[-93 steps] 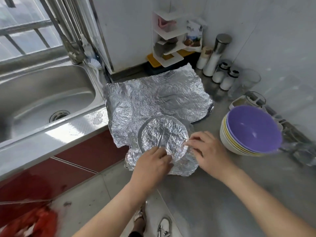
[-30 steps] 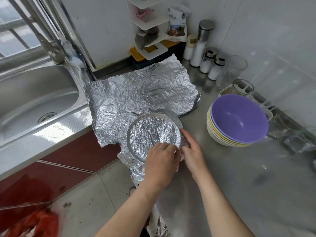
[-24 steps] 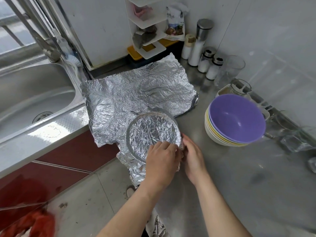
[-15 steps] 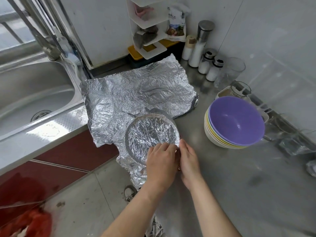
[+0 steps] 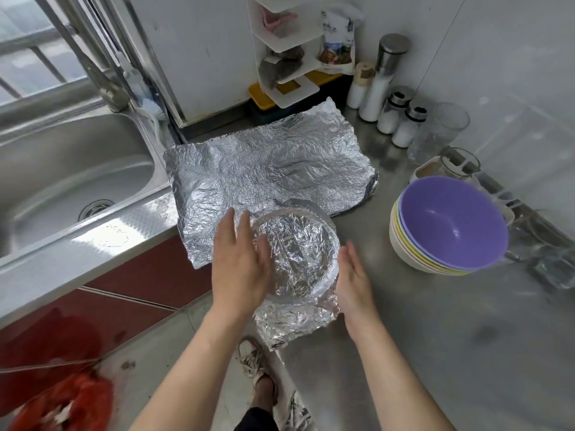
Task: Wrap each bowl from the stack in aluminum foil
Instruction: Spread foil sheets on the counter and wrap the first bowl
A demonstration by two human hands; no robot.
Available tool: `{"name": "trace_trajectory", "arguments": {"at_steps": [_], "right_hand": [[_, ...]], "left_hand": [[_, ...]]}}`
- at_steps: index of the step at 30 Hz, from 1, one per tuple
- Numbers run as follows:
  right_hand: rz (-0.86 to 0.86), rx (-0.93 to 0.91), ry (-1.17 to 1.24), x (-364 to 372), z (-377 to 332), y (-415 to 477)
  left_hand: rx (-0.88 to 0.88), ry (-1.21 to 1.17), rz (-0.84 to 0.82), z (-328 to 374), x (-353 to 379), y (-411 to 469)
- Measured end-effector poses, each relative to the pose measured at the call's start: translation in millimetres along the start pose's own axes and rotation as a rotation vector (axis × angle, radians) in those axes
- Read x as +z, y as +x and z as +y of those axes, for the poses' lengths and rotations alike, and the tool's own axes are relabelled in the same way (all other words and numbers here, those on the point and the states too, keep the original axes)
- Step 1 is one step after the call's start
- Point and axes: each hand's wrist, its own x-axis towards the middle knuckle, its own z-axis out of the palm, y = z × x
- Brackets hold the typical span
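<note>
Silvery foil meets both palms: left hand (image 5: 239,269) and right hand (image 5: 353,279), fingers straight, press opposite sides of the round foil-wrapped bowl (image 5: 297,247) at the steel counter's (image 5: 435,337) front edge. Behind lies a crumpled flat foil sheet (image 5: 270,169); rightward, the purple-topped stack of bowls (image 5: 451,225).

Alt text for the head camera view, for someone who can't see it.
A left hand and a right hand, fingers straight, flank a foil-covered bowl near the edge of a steel counter. Behind it lies a crinkled foil sheet; a stack of bowls, purple on top, stands to the right, a sink to the left.
</note>
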Motion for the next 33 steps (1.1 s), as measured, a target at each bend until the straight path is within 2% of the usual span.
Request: {"name": "trace_trajectory", "arguments": {"at_steps": [2, 4, 8, 11, 18, 20, 22, 25, 29, 33], "right_hand": [[0.002, -0.013, -0.051, 7.2, 1.3, -2.2], [0.023, -0.024, -0.070, 14.2, 2.3, -5.0], [0.065, -0.005, 0.003, 17.8, 0.1, -10.1], [0.097, -0.054, -0.034, 3.6, -4.0, -14.3], [-0.070, -0.027, -0.196, -51.1, -17.9, -8.4], [-0.120, -0.019, -0.247, -57.0, -18.9, -4.1], [-0.163, -0.007, -0.298, -58.5, -21.4, 2.2], [-0.229, -0.044, -0.401, -59.0, -29.3, 9.2], [-0.278, -0.073, -0.573, -70.9, -31.0, 16.5], [-0.273, -0.029, -0.623, -66.7, -19.4, 11.6]], "left_hand": [[-0.084, -0.096, -0.133, -7.2, 2.0, 3.0], [-0.087, -0.150, -0.192, -6.4, 7.1, -1.3], [-0.105, -0.226, -0.173, 3.2, 11.3, -7.9], [-0.068, -0.234, -0.155, 14.9, 8.5, -19.4], [-0.024, -0.288, -0.226, 36.5, 6.4, -84.5], [-0.033, -0.223, -0.270, 35.9, 7.7, -99.0], [0.055, -0.012, -0.234, 30.0, 10.1, -108.3], [0.026, 0.195, -0.190, 24.5, 0.0, -103.1], [0.185, 0.210, -0.077, 13.6, -3.1, -63.7], [0.320, 0.152, -0.238, 13.7, 19.0, -25.1]]}}
